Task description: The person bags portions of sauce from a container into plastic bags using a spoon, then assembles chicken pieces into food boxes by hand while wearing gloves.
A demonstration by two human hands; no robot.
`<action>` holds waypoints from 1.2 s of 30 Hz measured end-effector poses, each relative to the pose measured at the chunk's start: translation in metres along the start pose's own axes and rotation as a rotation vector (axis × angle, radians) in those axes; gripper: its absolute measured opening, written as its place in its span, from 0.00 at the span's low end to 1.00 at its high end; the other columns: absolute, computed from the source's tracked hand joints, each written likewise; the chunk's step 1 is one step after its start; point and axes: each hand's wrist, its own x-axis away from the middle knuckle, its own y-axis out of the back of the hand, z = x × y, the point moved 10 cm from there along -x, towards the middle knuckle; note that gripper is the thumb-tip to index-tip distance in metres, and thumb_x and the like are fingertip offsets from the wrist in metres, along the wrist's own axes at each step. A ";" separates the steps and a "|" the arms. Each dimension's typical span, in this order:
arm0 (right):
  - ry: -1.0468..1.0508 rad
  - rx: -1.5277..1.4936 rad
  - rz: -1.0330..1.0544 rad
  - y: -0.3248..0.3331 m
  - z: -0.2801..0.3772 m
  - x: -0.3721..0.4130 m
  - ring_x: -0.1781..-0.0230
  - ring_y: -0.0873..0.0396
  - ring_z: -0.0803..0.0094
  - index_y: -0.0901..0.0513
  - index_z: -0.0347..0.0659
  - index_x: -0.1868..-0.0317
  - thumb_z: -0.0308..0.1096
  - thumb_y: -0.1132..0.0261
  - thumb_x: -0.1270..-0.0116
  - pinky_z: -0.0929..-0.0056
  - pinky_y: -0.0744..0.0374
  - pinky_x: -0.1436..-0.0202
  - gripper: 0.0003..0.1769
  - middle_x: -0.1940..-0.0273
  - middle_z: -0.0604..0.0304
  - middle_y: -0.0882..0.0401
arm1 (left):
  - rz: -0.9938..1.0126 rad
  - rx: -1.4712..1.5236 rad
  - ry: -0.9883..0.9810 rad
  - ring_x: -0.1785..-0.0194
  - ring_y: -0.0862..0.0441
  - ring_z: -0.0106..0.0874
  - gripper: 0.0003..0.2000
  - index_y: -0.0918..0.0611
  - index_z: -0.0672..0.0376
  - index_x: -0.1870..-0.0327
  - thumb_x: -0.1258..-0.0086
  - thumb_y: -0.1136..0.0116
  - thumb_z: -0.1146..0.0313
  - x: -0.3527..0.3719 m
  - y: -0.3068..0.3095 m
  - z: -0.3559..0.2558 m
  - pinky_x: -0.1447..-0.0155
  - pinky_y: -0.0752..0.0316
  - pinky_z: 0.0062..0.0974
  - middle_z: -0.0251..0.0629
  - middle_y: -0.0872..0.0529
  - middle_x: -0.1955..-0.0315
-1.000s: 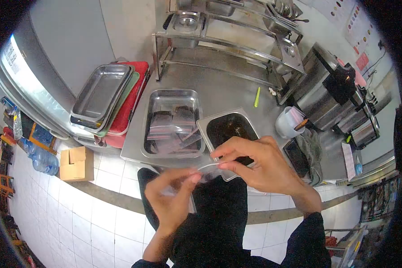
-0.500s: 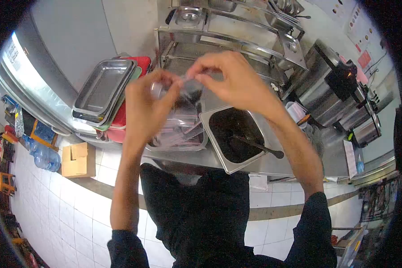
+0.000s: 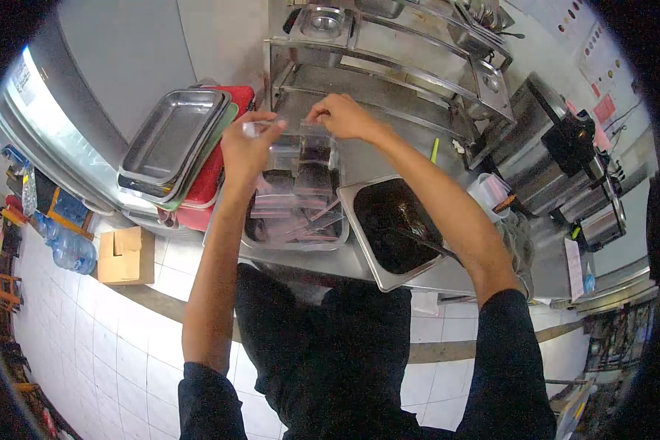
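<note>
My right hand [image 3: 343, 117] pinches the top edge of a small clear zip bag [image 3: 315, 149] with dark contents, which hangs over a clear plastic tub. My left hand [image 3: 251, 150] is closed, its thumb and fingers together around a small whitish, see-through item whose kind I cannot make out. Below both hands the clear plastic tub [image 3: 337, 238] holds several flat zip bags with dark filling and pinkish seal strips. Beside it, to the right, a steel pan [image 3: 390, 280] contains a dark mass, with a dark-handled utensil [image 3: 425, 243] lying in it, partly behind my right forearm.
Stacked steel trays [image 3: 170, 139] and red and green lids stand at the left. A steel shelf [image 3: 389, 59] spans the back, and large steel pots [image 3: 524, 139] line the right. A white container [image 3: 490, 192] is beyond my right forearm. A cardboard box [image 3: 127, 255] sits on the floor.
My hands were together over the tub and have moved apart. The zip bag now hangs from my right hand. A bright green strip on the counter has come into sight.
</note>
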 end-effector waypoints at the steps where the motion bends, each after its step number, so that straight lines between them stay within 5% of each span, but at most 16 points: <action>1: 0.057 0.204 -0.164 0.012 0.007 0.001 0.67 0.16 0.58 0.14 0.39 0.59 0.30 0.33 0.40 0.65 0.20 0.55 0.10 0.65 0.52 0.14 | -0.043 0.199 0.170 0.81 0.25 0.26 0.09 0.17 0.61 0.64 0.37 0.32 0.65 0.004 0.007 0.013 0.72 0.29 0.25 0.31 0.19 0.82; 2: 0.118 0.405 -0.330 0.022 0.018 0.002 0.66 0.16 0.59 0.13 0.40 0.57 0.30 0.34 0.40 0.66 0.19 0.54 0.10 0.62 0.53 0.13 | -0.049 0.192 0.167 0.81 0.25 0.26 0.09 0.17 0.61 0.64 0.37 0.32 0.65 0.006 0.015 0.008 0.72 0.29 0.25 0.31 0.19 0.82; 3: 0.129 0.399 -0.332 0.019 0.020 0.000 0.66 0.16 0.59 0.13 0.40 0.57 0.30 0.34 0.40 0.66 0.19 0.54 0.10 0.62 0.53 0.13 | -0.033 0.439 0.365 0.83 0.30 0.23 0.09 0.19 0.59 0.65 0.36 0.33 0.65 0.011 0.017 0.022 0.76 0.34 0.22 0.28 0.24 0.85; 5: 0.074 -0.142 -0.205 0.044 0.087 0.010 0.66 0.16 0.61 0.13 0.40 0.56 0.29 0.34 0.39 0.67 0.20 0.58 0.11 0.61 0.53 0.13 | -0.035 0.797 0.570 0.88 0.43 0.18 0.10 0.24 0.55 0.69 0.34 0.34 0.63 0.019 0.012 0.032 0.82 0.48 0.19 0.22 0.37 0.89; 7: 0.173 -0.293 0.066 0.045 0.160 0.035 0.67 0.16 0.66 0.14 0.38 0.57 0.29 0.35 0.38 0.69 0.21 0.63 0.10 0.63 0.54 0.13 | -0.007 0.900 0.589 0.89 0.44 0.19 0.11 0.23 0.55 0.67 0.33 0.34 0.62 0.019 0.012 0.027 0.82 0.47 0.19 0.22 0.37 0.89; 10: 0.266 -0.152 0.073 0.037 0.176 0.053 0.72 0.18 0.74 0.14 0.37 0.57 0.30 0.33 0.38 0.69 0.22 0.68 0.10 0.66 0.57 0.13 | 0.085 1.011 0.578 0.88 0.43 0.20 0.11 0.23 0.54 0.65 0.32 0.35 0.59 0.019 -0.004 0.007 0.81 0.46 0.20 0.22 0.37 0.89; 12: 0.261 -0.238 0.008 0.049 0.179 0.059 0.76 0.20 0.77 0.13 0.37 0.58 0.29 0.30 0.40 0.72 0.24 0.73 0.09 0.71 0.58 0.14 | -0.021 1.058 0.643 0.86 0.39 0.20 0.11 0.23 0.54 0.65 0.32 0.35 0.59 0.023 -0.009 0.009 0.81 0.43 0.22 0.22 0.36 0.89; 14: -0.024 -0.434 -0.040 0.057 0.153 0.061 0.76 0.18 0.75 0.13 0.35 0.61 0.28 0.30 0.38 0.75 0.21 0.73 0.07 0.73 0.58 0.14 | -0.050 1.052 0.639 0.84 0.37 0.20 0.11 0.22 0.54 0.64 0.32 0.35 0.59 0.022 -0.007 0.011 0.80 0.42 0.23 0.23 0.35 0.88; 19: -0.216 -0.808 -0.063 0.073 0.135 0.078 0.64 0.14 0.70 0.15 0.30 0.62 0.27 0.34 0.33 0.77 0.16 0.61 0.06 0.64 0.52 0.14 | -0.179 1.069 0.631 0.84 0.31 0.23 0.09 0.21 0.54 0.67 0.30 0.38 0.62 0.018 -0.001 0.025 0.80 0.37 0.21 0.26 0.27 0.84; 23: -0.304 -1.076 -0.209 0.104 0.120 0.093 0.55 0.14 0.66 0.18 0.30 0.60 0.26 0.37 0.31 0.76 0.15 0.53 0.07 0.55 0.48 0.16 | -0.170 0.937 0.463 0.78 0.28 0.23 0.10 0.22 0.56 0.64 0.34 0.34 0.62 0.026 0.023 0.019 0.76 0.34 0.24 0.27 0.26 0.82; 24: -0.292 -1.065 -0.225 0.111 0.118 0.093 0.55 0.14 0.66 0.18 0.30 0.60 0.26 0.37 0.31 0.76 0.15 0.53 0.07 0.55 0.48 0.16 | -0.245 0.705 0.400 0.77 0.28 0.22 0.09 0.21 0.58 0.66 0.35 0.33 0.64 0.034 0.031 -0.001 0.73 0.33 0.24 0.27 0.24 0.82; 27: -0.328 -1.129 -0.304 0.121 0.109 0.098 0.62 0.14 0.69 0.18 0.29 0.61 0.28 0.34 0.33 0.78 0.15 0.60 0.08 0.56 0.48 0.16 | -0.262 0.338 0.161 0.76 0.28 0.22 0.09 0.18 0.61 0.71 0.38 0.32 0.67 0.052 0.034 -0.054 0.68 0.32 0.24 0.27 0.23 0.81; 29: -0.317 -0.878 -0.257 0.125 0.115 0.098 0.68 0.16 0.73 0.18 0.32 0.64 0.30 0.31 0.35 0.79 0.17 0.65 0.08 0.58 0.53 0.16 | -0.146 0.084 -0.052 0.73 0.24 0.21 0.11 0.16 0.65 0.74 0.42 0.30 0.66 0.056 0.015 -0.111 0.62 0.30 0.21 0.28 0.19 0.79; 32: -0.087 -0.572 -0.236 0.126 0.128 0.094 0.73 0.18 0.75 0.18 0.33 0.65 0.31 0.29 0.37 0.78 0.20 0.69 0.09 0.60 0.56 0.17 | -0.004 -0.019 -0.147 0.71 0.20 0.22 0.11 0.14 0.67 0.70 0.39 0.33 0.65 0.052 -0.016 -0.159 0.60 0.27 0.23 0.34 0.15 0.77; 36: -0.057 -0.751 -0.225 0.121 0.123 0.095 0.73 0.18 0.74 0.19 0.34 0.66 0.30 0.29 0.37 0.75 0.20 0.70 0.09 0.64 0.59 0.19 | 0.097 -0.020 -0.096 0.70 0.18 0.23 0.11 0.14 0.67 0.66 0.37 0.35 0.66 0.047 -0.025 -0.157 0.61 0.25 0.25 0.39 0.12 0.75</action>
